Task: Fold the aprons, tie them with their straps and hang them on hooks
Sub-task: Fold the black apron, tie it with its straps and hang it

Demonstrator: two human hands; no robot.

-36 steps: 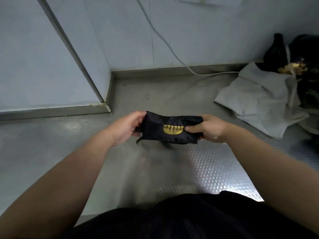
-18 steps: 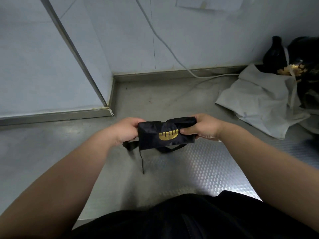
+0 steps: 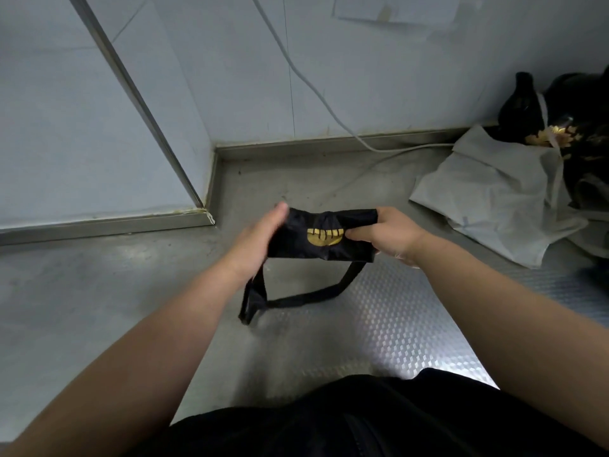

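The apron (image 3: 296, 240) is showing as a compact black bundle, folded into a short horizontal roll, with a yellow printed emblem (image 3: 325, 236) facing up at the middle of its front face. One black strap (image 3: 306, 296) is hanging out of the underside in a loose loop, its lowest bend lying at or just above the worktop (image 3: 99, 291). The bundle is being held in the air over the middle of the worktop, closer to the rear edge than to the near edge, and just right of the inside corner formed by the wall panel. The right hand (image 3: 392, 235) is gripping the right end: its thumb (image 3: 359, 234) is pressing on the front face just beside the emblem, with the fingers curling round the back. The left hand (image 3: 260, 239) is lying against the left end, blurred; its fingers are hidden behind the fabric, so their curl cannot be determined. A pale crumpled cloth (image 3: 494, 199) is lying towards the right edge, with dark items (image 3: 580, 103) in the rear right corner.
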